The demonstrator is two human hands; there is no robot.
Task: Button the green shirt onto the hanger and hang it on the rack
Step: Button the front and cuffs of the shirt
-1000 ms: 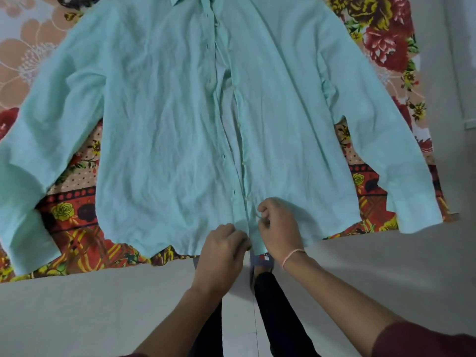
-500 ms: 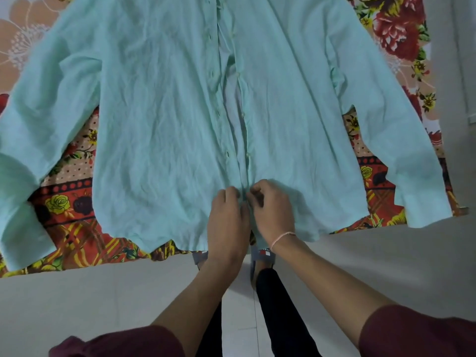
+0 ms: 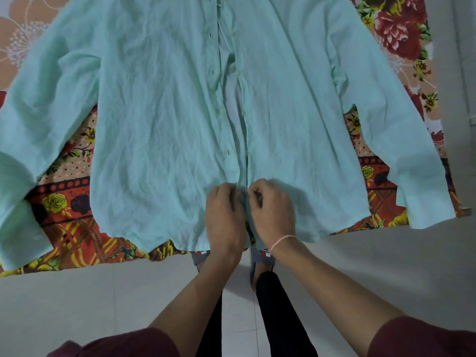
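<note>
The head view is the only one. The green shirt (image 3: 154,112) lies flat, front side up, on a flowered sheet (image 3: 64,202), beyond the hands and spreading to both sides of them, with one sleeve far to each side. The collar is out of the picture at the top.

Both hands are on the lower part of the front opening, close together and almost touching. The left hand (image 3: 225,215) has its fingers curled on the left front edge, and the right hand (image 3: 273,210) pinches the right front edge with bent fingertips. The fabric between them is bunched, so I cannot see the button or the hole they hold.

Just beyond the hands the two edges lie near each other, and further away they stand apart, with small buttons (image 3: 242,113) showing along the right edge. Below the wrists I see slippers (image 3: 265,253) on a pale floor (image 3: 386,266). No hanger and no rack are visible.

I judge that the step in hand is the fastening of one of the lowest buttons. The next move calls for pushing this button fully through its hole, then shifting both hands up the opening to the next pair while keeping the edges aligned.
</note>
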